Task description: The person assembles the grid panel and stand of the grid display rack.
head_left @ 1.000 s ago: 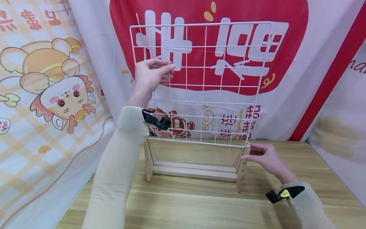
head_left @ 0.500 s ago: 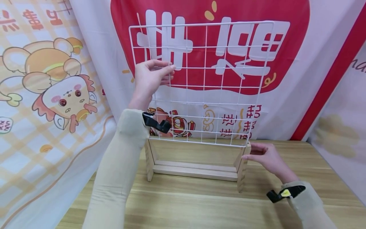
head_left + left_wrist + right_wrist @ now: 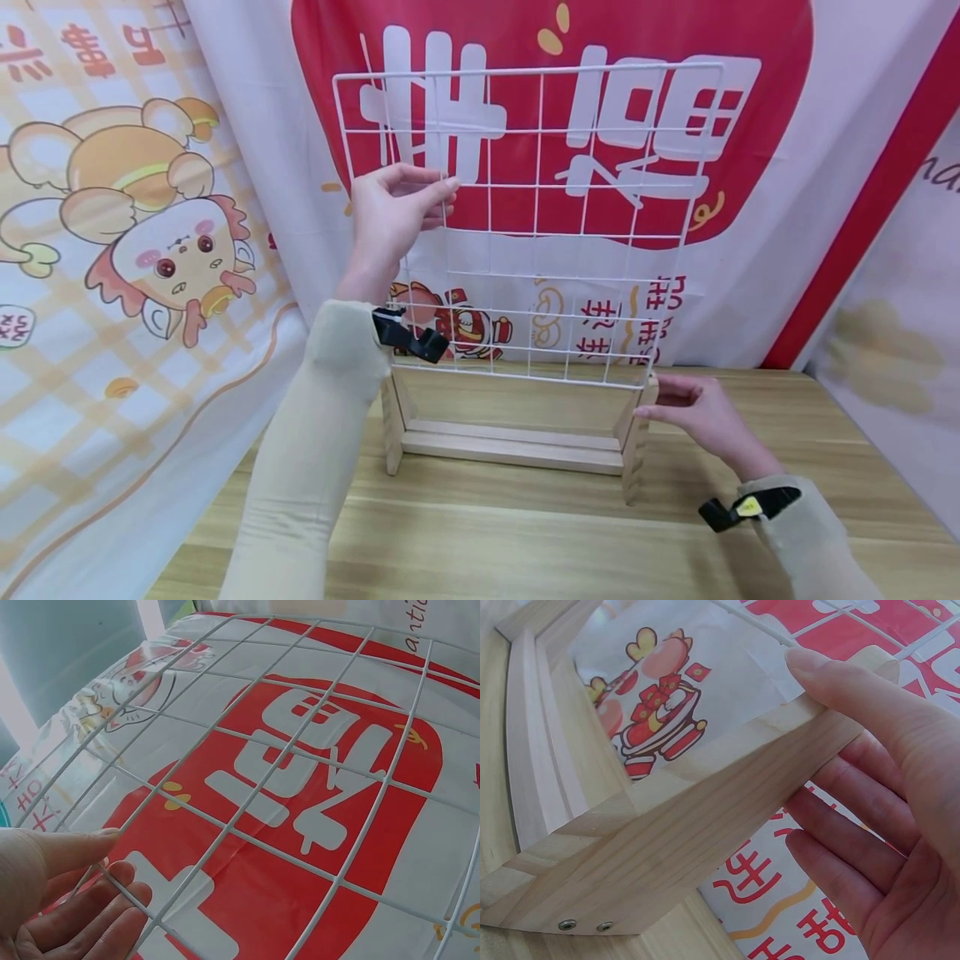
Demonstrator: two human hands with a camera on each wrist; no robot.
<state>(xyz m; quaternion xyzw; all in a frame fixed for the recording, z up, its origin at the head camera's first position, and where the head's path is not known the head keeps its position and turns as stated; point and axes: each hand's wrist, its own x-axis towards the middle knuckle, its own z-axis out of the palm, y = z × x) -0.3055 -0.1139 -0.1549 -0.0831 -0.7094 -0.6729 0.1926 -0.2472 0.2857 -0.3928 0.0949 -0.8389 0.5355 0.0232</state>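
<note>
A white wire grid panel (image 3: 525, 70) stands upright, its bottom edge between the tops of the side posts of a pale wooden stand (image 3: 510, 454). My left hand (image 3: 397, 212) pinches a wire left of the panel's middle, between thumb and fingers. In the left wrist view, the thumb lies on the near side of the wires and the fingers (image 3: 120, 922) curl behind them. My right hand (image 3: 697, 412) grips the top of the stand's right post (image 3: 636, 454). In the right wrist view, the thumb (image 3: 832, 679) lies across the post top, beside the panel's lower corner.
The stand rests on a wood-grain table (image 3: 525, 542). Right behind hangs a white cloth with a large red print (image 3: 517, 17). A checked cartoon cloth (image 3: 142, 183) hangs at the left, and another pale cloth (image 3: 885, 400) borders the right side.
The panel's top edge has dipped a little and come toward me, with my left hand moving slightly down along with it. My right hand and the stand have stayed in place.
</note>
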